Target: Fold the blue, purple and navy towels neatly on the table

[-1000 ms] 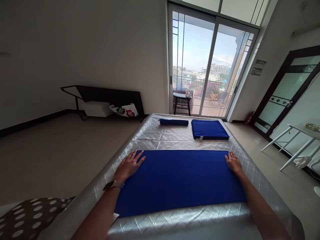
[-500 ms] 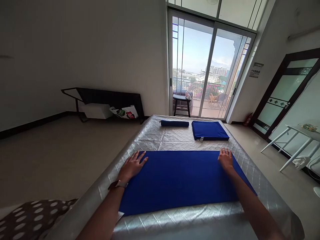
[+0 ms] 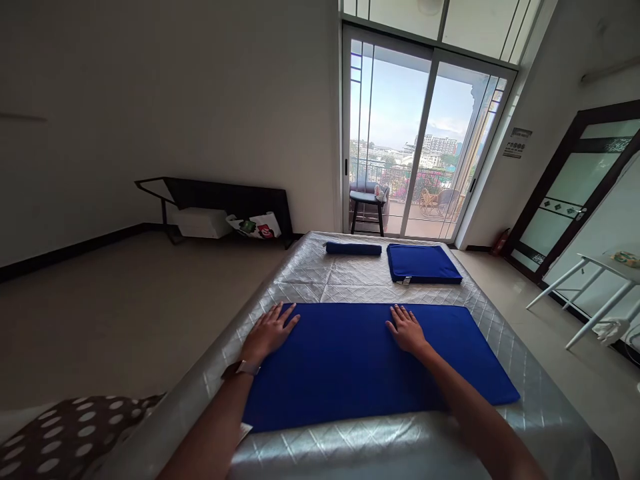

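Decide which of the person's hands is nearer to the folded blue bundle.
Right. The right hand lies flat on the spread blue cloth, on the bundle's near side; the left hand is farther off, at the cloth's left edge.

plain blue cloth (image 3: 345, 373), silver diamond-patterned mattress (image 3: 350, 290), brown white-dotted fabric (image 3: 70, 433)

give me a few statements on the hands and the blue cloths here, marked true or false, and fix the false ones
1. The left hand is at the far-left corner of the spread blue cloth. True.
2. The folded blue cloth lies right of the rolled blue bundle. True.
3. The right hand rests on the folded blue cloth. False: it rests on the spread one.
4. Only the right wrist wears a band. False: the wristband is on the left.
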`<move>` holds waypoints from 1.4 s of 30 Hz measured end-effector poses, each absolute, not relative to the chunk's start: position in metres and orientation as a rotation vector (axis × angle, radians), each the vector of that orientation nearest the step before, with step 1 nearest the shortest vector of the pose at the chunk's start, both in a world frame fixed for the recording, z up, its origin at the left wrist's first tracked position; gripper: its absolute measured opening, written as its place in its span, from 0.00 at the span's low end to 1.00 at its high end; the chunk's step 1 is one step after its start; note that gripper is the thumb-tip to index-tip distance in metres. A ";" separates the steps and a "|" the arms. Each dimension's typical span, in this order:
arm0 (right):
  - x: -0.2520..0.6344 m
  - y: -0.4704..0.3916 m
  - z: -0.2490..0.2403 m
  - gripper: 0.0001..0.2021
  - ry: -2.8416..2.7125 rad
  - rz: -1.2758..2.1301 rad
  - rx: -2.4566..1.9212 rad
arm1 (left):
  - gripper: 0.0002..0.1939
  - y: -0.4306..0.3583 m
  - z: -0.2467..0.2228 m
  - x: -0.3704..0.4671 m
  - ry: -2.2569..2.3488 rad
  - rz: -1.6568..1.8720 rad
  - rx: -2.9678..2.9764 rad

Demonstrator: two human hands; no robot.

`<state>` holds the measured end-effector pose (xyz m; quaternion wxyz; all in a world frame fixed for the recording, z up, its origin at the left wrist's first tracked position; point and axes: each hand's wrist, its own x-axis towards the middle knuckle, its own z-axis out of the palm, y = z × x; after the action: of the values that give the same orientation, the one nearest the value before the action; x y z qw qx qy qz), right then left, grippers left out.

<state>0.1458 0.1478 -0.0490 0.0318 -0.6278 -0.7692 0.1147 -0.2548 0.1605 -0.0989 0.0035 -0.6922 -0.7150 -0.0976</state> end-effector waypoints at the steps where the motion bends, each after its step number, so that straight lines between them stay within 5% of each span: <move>1: 0.163 0.149 -0.049 0.32 -2.337 0.328 -1.994 | 0.33 0.161 -0.099 -0.255 -2.244 -0.309 -2.169; 12: 0.316 0.155 -0.048 0.33 -1.927 0.159 -2.457 | 0.34 0.156 -0.093 -0.251 -2.321 -0.316 -2.150; 23: 0.245 0.153 -0.035 0.30 -1.975 -0.044 -2.358 | 0.34 0.159 -0.092 -0.249 -2.332 -0.270 -2.153; 32: 0.091 0.144 -0.049 0.33 -2.421 0.390 -1.759 | 0.34 0.157 -0.088 -0.250 -2.333 -0.250 -2.162; 42: 0.239 0.157 -0.052 0.33 -2.160 0.207 -2.258 | 0.34 0.153 -0.085 -0.247 -2.342 -0.264 -2.146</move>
<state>0.2389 0.1573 -0.0523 0.0051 -0.7210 -0.6897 0.0662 -0.2466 0.1531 -0.0854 -0.0230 -0.6732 -0.7345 -0.0827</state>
